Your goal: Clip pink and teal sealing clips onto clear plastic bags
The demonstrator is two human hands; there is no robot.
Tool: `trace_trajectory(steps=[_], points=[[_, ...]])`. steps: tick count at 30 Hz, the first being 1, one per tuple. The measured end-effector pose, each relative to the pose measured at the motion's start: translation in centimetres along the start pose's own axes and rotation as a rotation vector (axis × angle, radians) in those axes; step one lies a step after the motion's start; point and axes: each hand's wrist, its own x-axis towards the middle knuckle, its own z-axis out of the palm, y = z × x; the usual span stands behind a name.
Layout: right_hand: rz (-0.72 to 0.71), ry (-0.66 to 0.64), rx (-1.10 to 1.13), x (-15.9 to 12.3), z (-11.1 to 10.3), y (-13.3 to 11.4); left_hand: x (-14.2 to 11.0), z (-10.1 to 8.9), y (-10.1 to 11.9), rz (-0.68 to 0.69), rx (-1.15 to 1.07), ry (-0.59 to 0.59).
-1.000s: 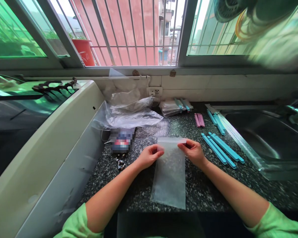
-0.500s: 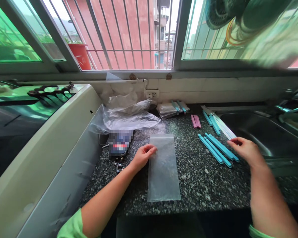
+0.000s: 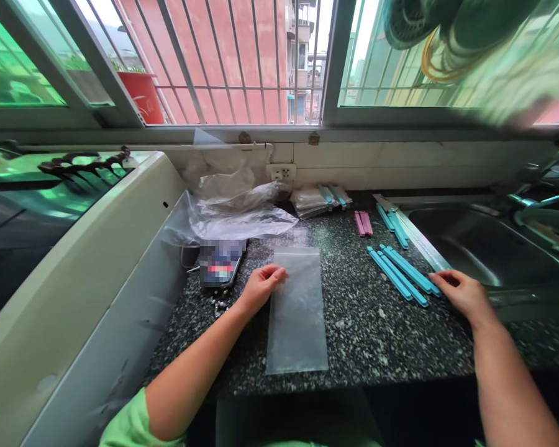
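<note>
A clear plastic zip bag lies flat on the speckled dark counter in front of me. My left hand pinches its left edge near the top. Over to the right, several long blue plastic strips lie side by side at a slant. My right hand is at their near end, its thumb and fingers closed about the tip of the rightmost strip. Just beyond, a long silvery strip runs along the sink's edge, its near end close to my right fingertips.
More blue strips and short pink strips lie farther back. A stack of bags topped with blue pieces stands by the wall, near crumpled clear plastic. A phone lies left. The sink is right, a white appliance left.
My right hand has come slightly nearer, from beside the silvery strip's end onto the blue strip's tip. My left hand keeps its pinch on the bag. The whole view has shifted a little.
</note>
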Motion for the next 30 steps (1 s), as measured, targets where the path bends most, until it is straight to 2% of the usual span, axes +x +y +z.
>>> trace_trajectory(steps=[5, 9, 12, 19, 26, 30], points=[[0.08, 0.047, -0.155, 0.8, 0.8, 1.4, 0.0, 0.0, 0.0, 0.005, 0.018, 0.027], [0.055, 0.047, -0.121, 1.0, 1.0, 2.0, 0.0, 0.1, -0.2, -0.042, -0.03, 0.003], [0.053, -0.009, -0.105, 0.8, 1.0, 1.6, 0.0, 0.1, -0.2, -0.049, -0.044, -0.008], [0.106, -0.01, -0.065, -0.1, 0.7, -0.5, -0.1, 0.2, 0.0, -0.039, -0.026, -0.001], [0.131, 0.012, -0.139, -0.2, 0.5, -0.7, -0.1, 0.1, 0.2, -0.044, -0.035, 0.011], [0.067, 0.003, -0.119, -0.3, 0.5, -0.7, -0.1, 0.0, 0.2, -0.05, -0.044, 0.008]])
